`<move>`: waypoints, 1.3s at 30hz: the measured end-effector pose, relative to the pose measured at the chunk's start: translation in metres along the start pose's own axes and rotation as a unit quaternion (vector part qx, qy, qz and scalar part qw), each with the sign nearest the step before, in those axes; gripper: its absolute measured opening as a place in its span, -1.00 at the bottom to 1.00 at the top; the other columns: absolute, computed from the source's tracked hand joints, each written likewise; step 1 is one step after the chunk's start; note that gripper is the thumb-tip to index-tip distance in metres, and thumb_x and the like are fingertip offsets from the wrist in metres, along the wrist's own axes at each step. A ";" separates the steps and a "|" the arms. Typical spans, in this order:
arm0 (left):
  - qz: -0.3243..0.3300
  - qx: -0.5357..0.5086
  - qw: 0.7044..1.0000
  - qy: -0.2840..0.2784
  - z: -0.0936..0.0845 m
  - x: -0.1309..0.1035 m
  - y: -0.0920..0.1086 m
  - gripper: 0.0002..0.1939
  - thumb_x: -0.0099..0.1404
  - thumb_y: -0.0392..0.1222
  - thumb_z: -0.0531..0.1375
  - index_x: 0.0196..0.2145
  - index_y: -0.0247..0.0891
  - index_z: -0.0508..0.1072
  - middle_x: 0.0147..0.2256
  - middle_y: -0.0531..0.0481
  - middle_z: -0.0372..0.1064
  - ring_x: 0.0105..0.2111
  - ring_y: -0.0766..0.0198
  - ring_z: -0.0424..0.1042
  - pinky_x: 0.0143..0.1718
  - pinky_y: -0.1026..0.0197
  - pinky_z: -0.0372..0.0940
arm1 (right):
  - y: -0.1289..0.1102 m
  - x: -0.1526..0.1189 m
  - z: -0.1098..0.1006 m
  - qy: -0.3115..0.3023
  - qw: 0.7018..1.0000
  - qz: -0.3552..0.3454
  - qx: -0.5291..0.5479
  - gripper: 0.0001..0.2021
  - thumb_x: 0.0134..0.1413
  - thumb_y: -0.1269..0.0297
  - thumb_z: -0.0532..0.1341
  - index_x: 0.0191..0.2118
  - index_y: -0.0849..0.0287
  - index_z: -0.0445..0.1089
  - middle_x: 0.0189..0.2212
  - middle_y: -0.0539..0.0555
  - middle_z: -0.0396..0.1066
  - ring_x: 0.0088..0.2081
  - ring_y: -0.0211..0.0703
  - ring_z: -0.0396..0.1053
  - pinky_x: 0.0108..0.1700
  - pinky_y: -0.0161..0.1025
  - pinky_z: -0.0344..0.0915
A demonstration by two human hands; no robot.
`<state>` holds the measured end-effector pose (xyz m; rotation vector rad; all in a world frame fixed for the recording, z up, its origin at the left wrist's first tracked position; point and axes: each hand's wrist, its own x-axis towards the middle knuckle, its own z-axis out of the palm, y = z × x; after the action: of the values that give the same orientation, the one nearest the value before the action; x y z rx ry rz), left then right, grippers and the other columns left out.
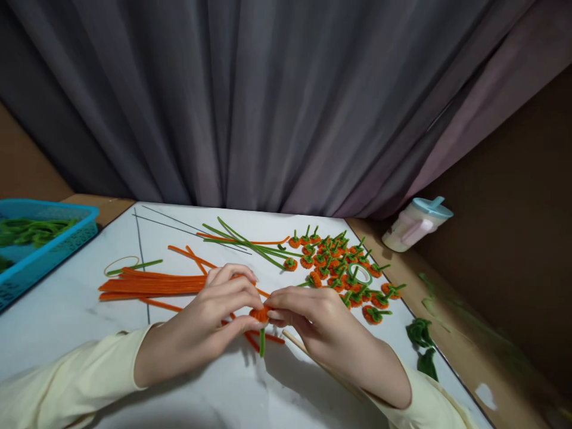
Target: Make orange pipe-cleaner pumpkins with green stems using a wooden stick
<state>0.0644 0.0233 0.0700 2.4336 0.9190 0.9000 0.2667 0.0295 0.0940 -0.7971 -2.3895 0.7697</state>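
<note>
Between my two hands is a small orange fuzzy pumpkin (260, 314) with a green stem (262, 343) pointing down toward me. The fingers of my left hand (208, 319) curve round its left side, thumb below. From the right, my right hand (319, 322) pinches it with thumb and fingertips. Orange pipe cleaners (156, 283) lie in a bundle left of my left hand, and a few loose ones pass beneath it. A thin wooden stick (322, 363) lies partly under my right hand. Several finished orange pumpkins (328, 260) with green stems stand behind my right hand.
Green pipe cleaners (250, 245) and thin dark wires (179, 224) lie at the back of the white board (107, 333). A tape roll (360, 274) rests among the pumpkins. At the left is a blue basket (49, 256); at the right, a lidded cup (413, 226) and green leaves (420, 332).
</note>
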 end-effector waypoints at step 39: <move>-0.027 -0.010 0.999 0.022 0.001 0.000 0.003 -0.96 0.21 -0.32 0.20 -0.40 -0.24 0.41 -0.38 0.07 0.41 -0.24 0.27 0.33 -0.16 0.19 0.13 | 0.013 0.002 0.012 0.035 0.998 -0.039 -0.023 -0.73 0.06 0.60 -0.02 -0.34 0.22 0.40 -0.45 0.08 0.47 -0.45 -0.27 0.42 -0.38 -0.42 0.28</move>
<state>0.0669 0.0209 0.0708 2.3687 0.9816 0.9417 0.2623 0.0351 0.0777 -0.7314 -2.3683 0.6480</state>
